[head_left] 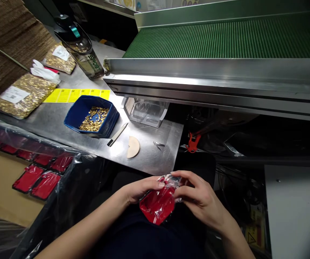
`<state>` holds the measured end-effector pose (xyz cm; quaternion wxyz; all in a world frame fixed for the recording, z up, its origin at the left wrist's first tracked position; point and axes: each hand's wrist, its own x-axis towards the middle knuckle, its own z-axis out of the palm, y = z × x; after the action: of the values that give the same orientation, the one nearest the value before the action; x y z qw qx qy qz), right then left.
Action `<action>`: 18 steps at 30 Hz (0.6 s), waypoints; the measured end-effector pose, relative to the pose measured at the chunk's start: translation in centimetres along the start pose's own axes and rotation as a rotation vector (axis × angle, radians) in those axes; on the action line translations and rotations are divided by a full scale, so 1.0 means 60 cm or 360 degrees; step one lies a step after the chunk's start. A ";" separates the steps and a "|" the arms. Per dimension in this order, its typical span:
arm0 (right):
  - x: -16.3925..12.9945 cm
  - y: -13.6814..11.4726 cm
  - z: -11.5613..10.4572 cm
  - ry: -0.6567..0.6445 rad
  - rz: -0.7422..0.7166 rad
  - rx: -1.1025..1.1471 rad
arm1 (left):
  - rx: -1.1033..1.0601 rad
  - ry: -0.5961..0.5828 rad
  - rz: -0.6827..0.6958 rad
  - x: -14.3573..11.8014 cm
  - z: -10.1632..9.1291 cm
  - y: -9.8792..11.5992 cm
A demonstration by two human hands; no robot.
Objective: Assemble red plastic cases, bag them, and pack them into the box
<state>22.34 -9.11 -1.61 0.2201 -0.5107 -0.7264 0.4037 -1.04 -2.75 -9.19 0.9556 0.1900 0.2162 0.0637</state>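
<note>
Low in front of my body, a red item in a clear plastic bag is held between both hands, above my lap. My left hand grips its upper left side, thumb lying over the plastic; the other fingers are hidden beneath. On the right, my right hand pinches the crumpled top of the bag with thumb and fingers. What exactly the red item is, I cannot make out. Ahead on the metal table lie a small metal nipper, a half-round tan disc and a white pen-like cutter.
A blue bin holds small gold-coloured metal parts. Behind it are yellow labels, bags of gold parts and a water bottle. A green conveyor crosses the back. Bagged red items lie in a plastic-lined box at left.
</note>
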 end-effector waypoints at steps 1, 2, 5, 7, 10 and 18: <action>0.003 0.002 -0.001 -0.0024 -0.0065 -0.0068 | 0.0020 0.0011 -0.0001 0.001 0.000 0.001; 0.006 0.005 -0.002 -0.0052 -0.0122 -0.0110 | 0.0043 0.0018 -0.0002 0.002 0.002 0.003; 0.014 0.015 0.000 -0.0116 -0.0196 -0.0095 | 0.0129 0.0027 -0.0011 0.005 0.008 0.010; 0.017 0.019 0.005 -0.0129 -0.0162 -0.0025 | 0.0199 0.0043 -0.0006 0.006 0.013 0.015; 0.019 0.018 0.013 -0.0134 -0.0011 0.0111 | 0.0309 0.0078 0.0016 0.006 0.019 0.021; 0.031 0.010 0.021 -0.0111 0.0253 0.0228 | 0.0552 0.0182 0.0020 0.008 0.028 0.030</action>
<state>21.04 -7.80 -2.97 0.1980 -0.5353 -0.6603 0.4882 0.06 -1.58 -7.27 0.8943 0.3493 0.2766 0.0422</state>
